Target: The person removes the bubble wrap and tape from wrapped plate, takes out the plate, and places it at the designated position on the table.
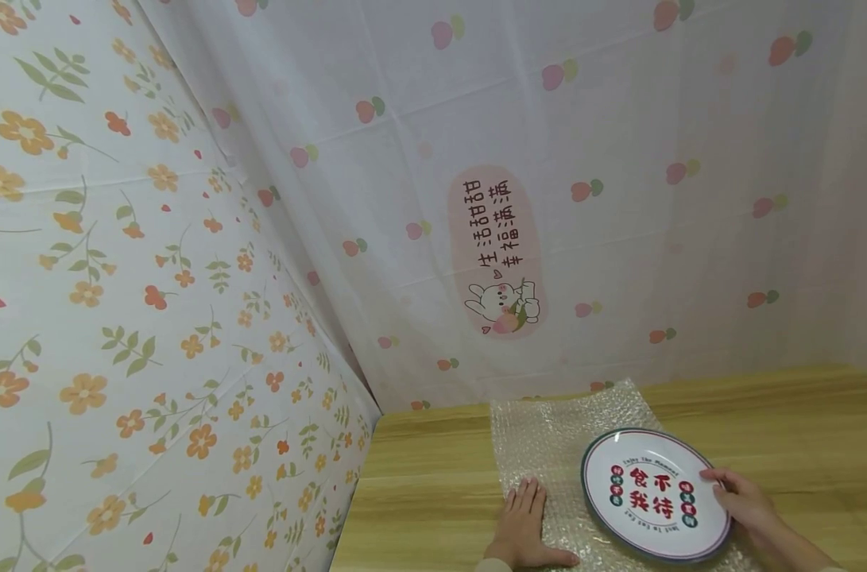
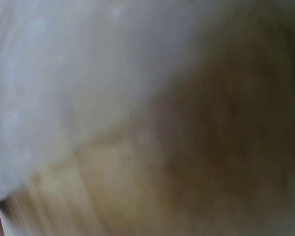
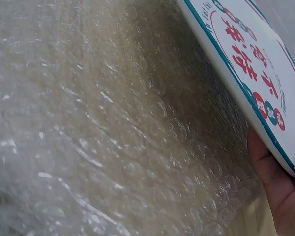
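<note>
A white oval plate (image 1: 658, 496) with a dark green rim and red and green lettering is held by my right hand (image 1: 751, 508) at its right edge. In the right wrist view, fingers (image 3: 270, 172) lie under the plate's rim, and the plate (image 3: 250, 64) is tilted above the bubble wrap (image 3: 88, 123). My left hand (image 1: 524, 528) rests flat on the left side of the bubble wrap (image 1: 540, 433), fingers straight and thumb spread. The left wrist view is blurred and shows little of that hand.
The bubble wrap lies on a wood-grain table (image 1: 433, 461). Behind the table hangs a white curtain (image 1: 404, 159) with a pink rabbit print. A flower-patterned cloth (image 1: 154, 318) hangs along the left side.
</note>
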{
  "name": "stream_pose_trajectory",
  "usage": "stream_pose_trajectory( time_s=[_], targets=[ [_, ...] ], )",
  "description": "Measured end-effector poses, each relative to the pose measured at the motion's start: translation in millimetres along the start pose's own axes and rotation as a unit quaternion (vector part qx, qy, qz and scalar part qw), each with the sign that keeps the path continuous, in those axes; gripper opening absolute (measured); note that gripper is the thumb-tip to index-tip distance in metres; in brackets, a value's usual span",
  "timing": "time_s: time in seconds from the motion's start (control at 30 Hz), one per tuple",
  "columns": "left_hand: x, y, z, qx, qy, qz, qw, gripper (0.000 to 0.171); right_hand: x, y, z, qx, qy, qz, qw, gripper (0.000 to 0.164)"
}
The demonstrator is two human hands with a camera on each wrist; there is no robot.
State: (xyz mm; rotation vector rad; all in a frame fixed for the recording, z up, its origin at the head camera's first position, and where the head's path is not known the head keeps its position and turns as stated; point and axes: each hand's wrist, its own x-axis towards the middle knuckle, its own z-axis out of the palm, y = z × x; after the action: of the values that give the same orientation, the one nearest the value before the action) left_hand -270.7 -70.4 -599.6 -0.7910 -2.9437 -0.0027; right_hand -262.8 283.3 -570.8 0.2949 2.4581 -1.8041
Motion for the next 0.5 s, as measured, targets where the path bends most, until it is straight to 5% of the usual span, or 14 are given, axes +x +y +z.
stream_pose_trajectory(
  time_s=[0.23, 0.5],
  targets=[
    [-0.2, -0.3, -0.8, -0.008, 0.0, 0.0, 1.0, 0.105, -3.5, 0.0, -6.3, -0.019, 0.01, -0.044, 0.999, 0.034],
    [-2.5, -1.5, -1.7, 0.01, 0.024, 0.018, 0.9995, 0.102, -2.7, 0.2, -11.9, -0.014, 0.008, -0.014, 1.0, 0.035]
  ],
)
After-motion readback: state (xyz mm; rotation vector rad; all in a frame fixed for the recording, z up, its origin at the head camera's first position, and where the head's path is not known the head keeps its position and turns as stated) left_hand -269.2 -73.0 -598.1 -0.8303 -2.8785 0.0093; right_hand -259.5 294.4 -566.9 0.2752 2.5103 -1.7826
